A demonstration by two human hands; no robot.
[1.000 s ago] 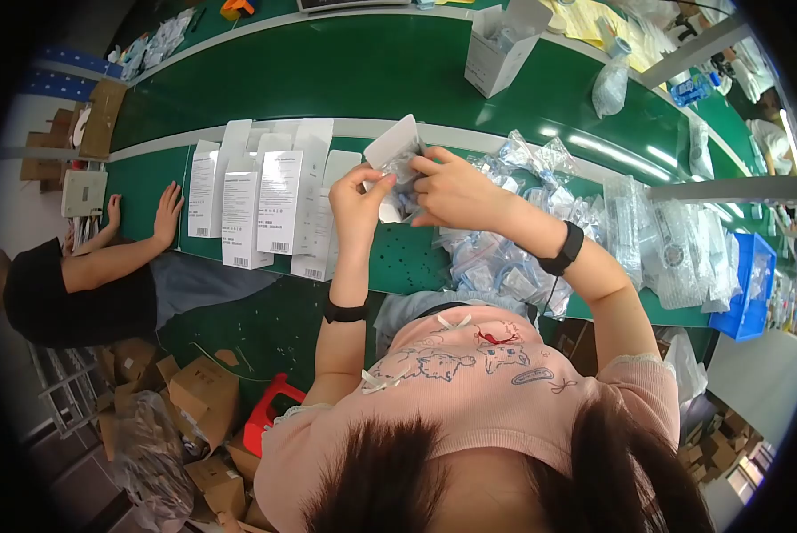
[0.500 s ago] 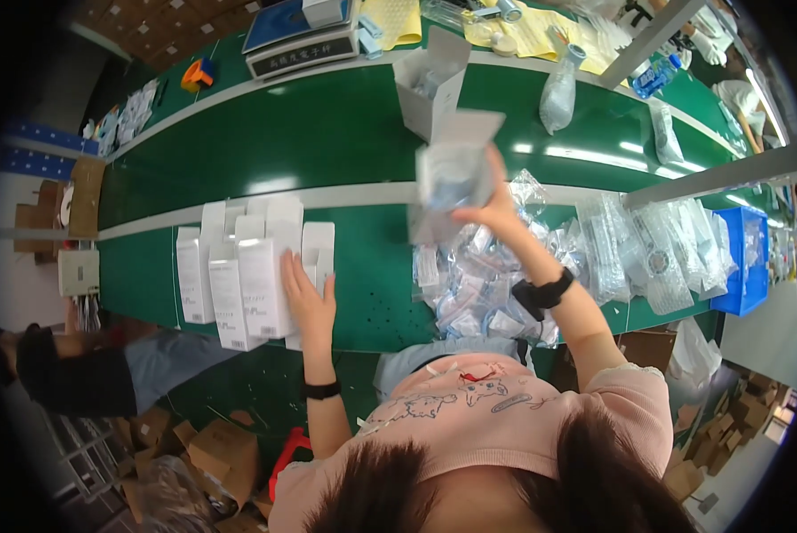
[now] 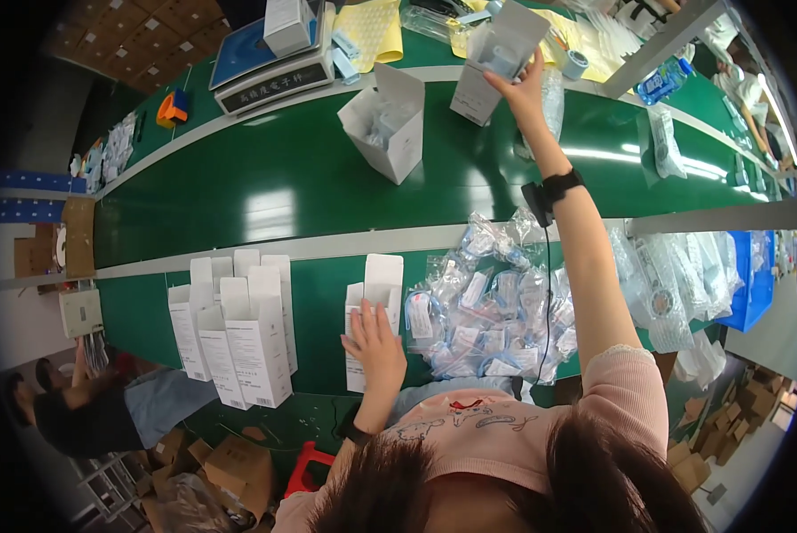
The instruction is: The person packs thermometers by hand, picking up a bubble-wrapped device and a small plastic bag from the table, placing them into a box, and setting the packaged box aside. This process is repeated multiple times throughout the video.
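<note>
White carton (image 3: 496,55) held upright on the far green belt (image 3: 265,186) by the right hand (image 3: 525,87), fingers closed around it; left hand (image 3: 374,342) open, flat on a folded carton (image 3: 376,293).

blue electronic scale (image 3: 270,55), yellow sheets (image 3: 369,28), blue bin (image 3: 754,280), cardboard boxes (image 3: 225,466)

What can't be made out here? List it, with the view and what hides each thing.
All in the head view:
- Flat white box: its lower part lies under the left hand.
- Open white carton: the contents are too small to identify; the right hand covers its near edge.
- Pile of clear bags: glare blurs what is inside, and the right forearm crosses it.
- Blue bin: its far side is lost at the dark fisheye rim.
</note>
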